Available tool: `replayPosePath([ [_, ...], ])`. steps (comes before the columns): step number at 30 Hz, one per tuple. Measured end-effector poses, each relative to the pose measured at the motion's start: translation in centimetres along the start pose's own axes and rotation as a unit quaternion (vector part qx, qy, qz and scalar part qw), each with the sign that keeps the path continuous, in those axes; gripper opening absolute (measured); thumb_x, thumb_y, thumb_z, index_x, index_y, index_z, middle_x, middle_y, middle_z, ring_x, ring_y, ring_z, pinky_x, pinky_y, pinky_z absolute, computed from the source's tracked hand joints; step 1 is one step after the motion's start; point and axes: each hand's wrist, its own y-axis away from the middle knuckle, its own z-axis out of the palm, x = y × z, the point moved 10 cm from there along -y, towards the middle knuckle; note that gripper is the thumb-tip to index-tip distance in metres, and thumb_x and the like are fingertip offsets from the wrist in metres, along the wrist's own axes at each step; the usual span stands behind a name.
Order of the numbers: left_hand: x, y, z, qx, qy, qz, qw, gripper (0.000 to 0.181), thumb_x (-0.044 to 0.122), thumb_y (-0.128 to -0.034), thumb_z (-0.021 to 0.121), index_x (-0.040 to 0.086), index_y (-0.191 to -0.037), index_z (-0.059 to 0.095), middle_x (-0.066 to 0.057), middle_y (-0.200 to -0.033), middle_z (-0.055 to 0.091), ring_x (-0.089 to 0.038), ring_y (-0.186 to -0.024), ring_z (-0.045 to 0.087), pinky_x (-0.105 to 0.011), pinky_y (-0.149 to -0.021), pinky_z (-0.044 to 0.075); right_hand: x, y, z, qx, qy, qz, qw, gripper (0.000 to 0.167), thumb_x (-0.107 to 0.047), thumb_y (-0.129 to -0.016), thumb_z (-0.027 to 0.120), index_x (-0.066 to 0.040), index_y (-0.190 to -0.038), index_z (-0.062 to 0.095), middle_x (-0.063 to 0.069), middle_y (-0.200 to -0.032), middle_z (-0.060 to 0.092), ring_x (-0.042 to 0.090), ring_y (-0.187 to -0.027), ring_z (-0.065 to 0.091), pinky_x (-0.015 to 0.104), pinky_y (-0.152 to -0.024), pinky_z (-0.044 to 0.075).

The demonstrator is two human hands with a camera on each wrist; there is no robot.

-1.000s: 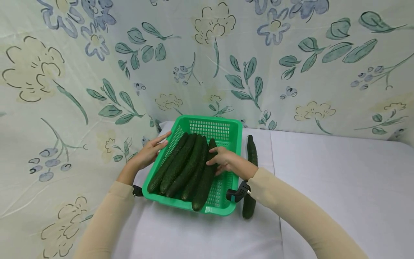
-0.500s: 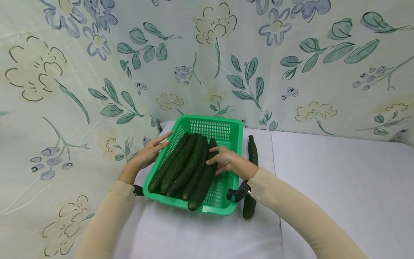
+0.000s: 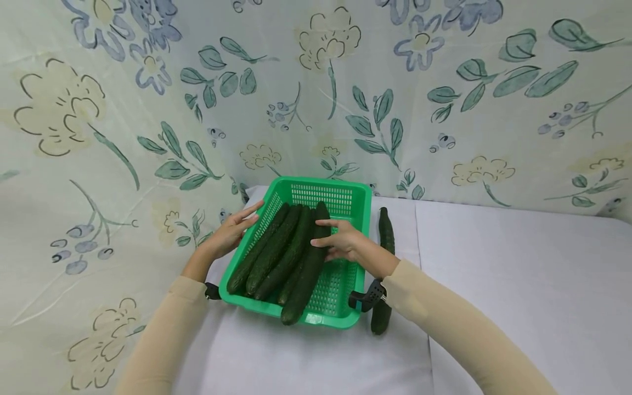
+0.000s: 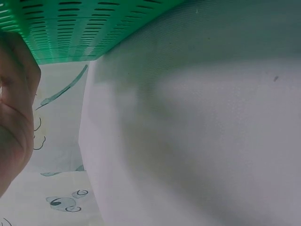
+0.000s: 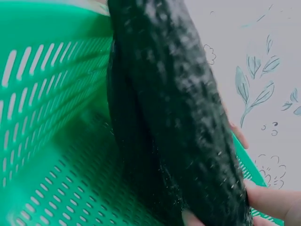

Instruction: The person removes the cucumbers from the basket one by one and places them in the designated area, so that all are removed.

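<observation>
From the head view, a green plastic rectangular basket with slotted walls [image 3: 328, 293] stands on a white tablecloth [image 3: 498, 291] before a floral-printed fabric backdrop [image 3: 474, 123]. Four long dark-green bumpy cucumbers [image 3: 271, 260] lie side by side along its left part, while the slotted floor shows bare at the right. The right hand [image 3: 344, 242] grips a fifth long dark-green cucumber [image 3: 307, 280] near its upper half, inside the basket and partly over the rightmost of the four. A loose dark-green cucumber [image 3: 387, 230] lies on the cloth just beside the basket's right wall. The left hand [image 3: 229, 233] has its fingers extended at the left rim. Against the picture a second ago, the gripped cucumber's near end has swung leftward — the basket and the loose one look unmoved. In the left wrist view, the left hand is by the slotted outer wall. In the right wrist view, fingers and thumb show on either side of the gripped cucumber — another lies just behind it.
</observation>
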Motion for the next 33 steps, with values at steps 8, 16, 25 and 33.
replayPosePath([
  [8,0.2,-0.2,-0.1,0.001,-0.002,0.008,1.0,0.053,0.03,-0.1094,0.043,0.025,-0.16,0.028,-0.01,-0.163,0.023,-0.012,-0.038,0.018,-0.027,-0.043,0.028,-0.8,0.7,-0.1,-0.013,-0.033,-0.022,0.9991,0.066,0.0,-0.095,0.066,-0.012,-0.154,0.039,0.021,-0.161,0.009,0.041,-0.1,0.068,0.047,-0.08,0.059],
  [16,0.1,-0.4,-0.1,-0.004,0.014,0.011,0.9998,0.053,0.026,-0.1095,0.044,0.022,-0.16,0.027,-0.007,-0.166,0.011,-0.015,-0.044,0.014,-0.031,-0.045,0.021,-2.4,2.2,-0.5,-0.029,-0.039,-0.062,0.9969,0.065,-0.001,-0.096,0.066,-0.013,-0.154,0.04,0.011,-0.164,0.008,0.025,-0.081,0.07,0.037,-0.069,0.06],
  [25,-0.2,-0.2,0.1,0.003,0.038,0.003,0.9993,0.053,0.026,-0.1084,0.047,0.024,-0.159,0.03,0.01,-0.043,0.025,-0.013,-0.036,0.015,-0.027,-0.041,0.024,-3.4,4.3,-1.4,-0.04,-0.023,-0.093,0.9946,0.067,-0.003,-0.096,0.066,-0.016,-0.155,0.038,0.016,-0.109,0.061,0.021,-0.071,0.066,0.034,-0.07,0.057],
  [33,-0.3,-0.3,0.1,-0.003,0.049,0.01,0.9988,0.053,0.024,-0.1088,0.046,0.022,-0.159,0.03,0.008,-0.042,0.028,-0.014,-0.034,0.017,-0.029,-0.04,0.025,-4.5,6.3,-3.4,-0.022,0.019,-0.124,0.9919,0.066,-0.009,-0.097,0.066,-0.019,-0.156,0.037,0.022,-0.132,0.054,0.033,-0.112,0.061,0.036,-0.081,0.057],
])
